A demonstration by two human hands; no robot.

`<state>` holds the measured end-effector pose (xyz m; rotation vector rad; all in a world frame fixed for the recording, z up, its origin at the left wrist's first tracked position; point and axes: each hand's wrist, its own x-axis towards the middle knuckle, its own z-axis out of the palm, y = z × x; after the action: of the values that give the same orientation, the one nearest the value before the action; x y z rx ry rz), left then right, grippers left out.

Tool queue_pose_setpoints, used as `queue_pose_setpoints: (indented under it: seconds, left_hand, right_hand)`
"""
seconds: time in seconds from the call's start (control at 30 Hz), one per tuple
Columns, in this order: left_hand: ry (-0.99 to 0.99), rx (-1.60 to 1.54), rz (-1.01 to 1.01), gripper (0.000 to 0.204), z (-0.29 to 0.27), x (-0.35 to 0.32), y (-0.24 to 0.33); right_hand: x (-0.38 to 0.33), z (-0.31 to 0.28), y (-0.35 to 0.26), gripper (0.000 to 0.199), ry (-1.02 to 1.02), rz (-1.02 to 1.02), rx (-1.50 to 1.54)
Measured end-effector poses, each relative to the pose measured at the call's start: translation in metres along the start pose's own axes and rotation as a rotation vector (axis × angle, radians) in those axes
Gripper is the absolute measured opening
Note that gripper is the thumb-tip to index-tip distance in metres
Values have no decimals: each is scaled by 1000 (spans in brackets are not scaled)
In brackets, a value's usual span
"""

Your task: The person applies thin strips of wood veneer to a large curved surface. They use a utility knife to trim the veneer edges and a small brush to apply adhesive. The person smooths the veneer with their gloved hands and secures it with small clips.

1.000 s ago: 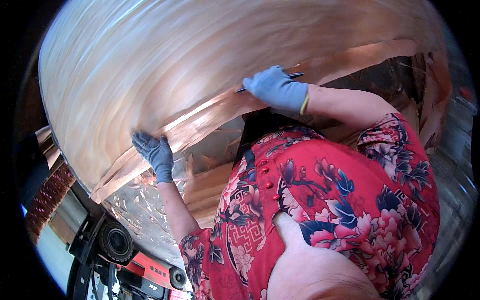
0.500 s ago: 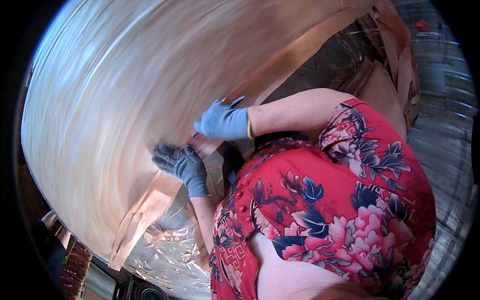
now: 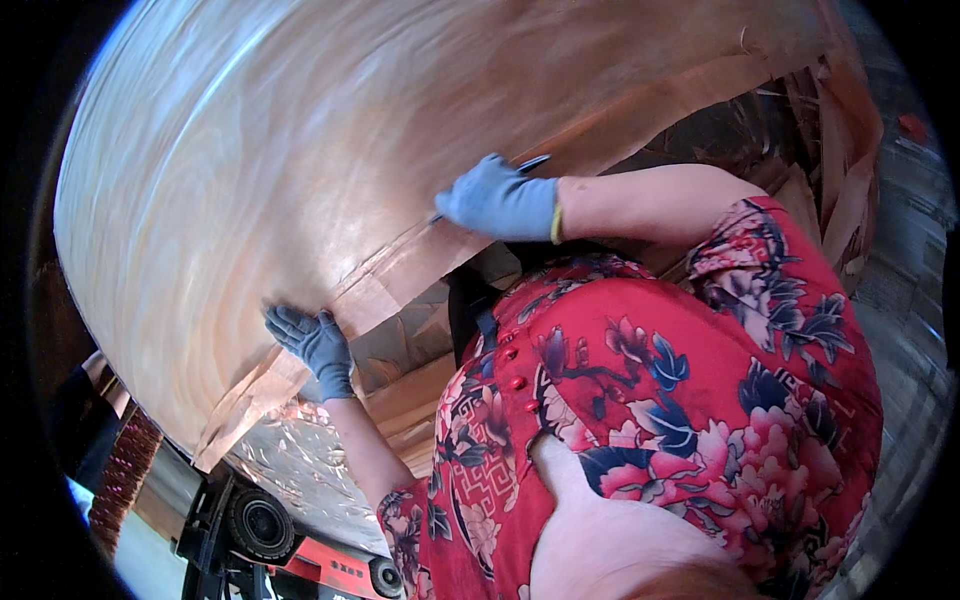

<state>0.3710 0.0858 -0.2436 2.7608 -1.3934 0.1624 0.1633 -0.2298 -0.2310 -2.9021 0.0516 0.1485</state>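
Currently, the grey-blue-gloved left hand [image 3: 315, 345] is resting on a broad, pale wood-veneer sheet [image 3: 230, 190] spreading ahead of the person, its fingers extended and open. The yellow-cuffed, light-blue-gloved right hand [image 3: 497, 200] is gripping a slim, dark, pen-like tool [image 3: 536, 163] in closed fingers above the sheet's near edge. A reddish-brown veneer strip [image 3: 380, 287] is running between the hands. Pale wood scraps [image 3: 300, 445], a reddish bristled brush [image 3: 128, 465] and a red-and-black wheeled machine [image 3: 318, 562] are sitting lower left; a red flowered shirt [image 3: 650, 400] is blocking the lower view.
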Motion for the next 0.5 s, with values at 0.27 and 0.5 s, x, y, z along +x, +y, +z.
queue_pose_setpoints:
  seconds: [0.27, 0.5]
  left_hand:
    - [-6, 106, 27, 77, 22, -24, -31]
    - [26, 194, -195, 89, 22, 7, 98]
  right_hand:
    - [-62, 55, 63, 8, -4, 90, -76]
    - [-71, 73, 96, 8, 0, 56, 3]
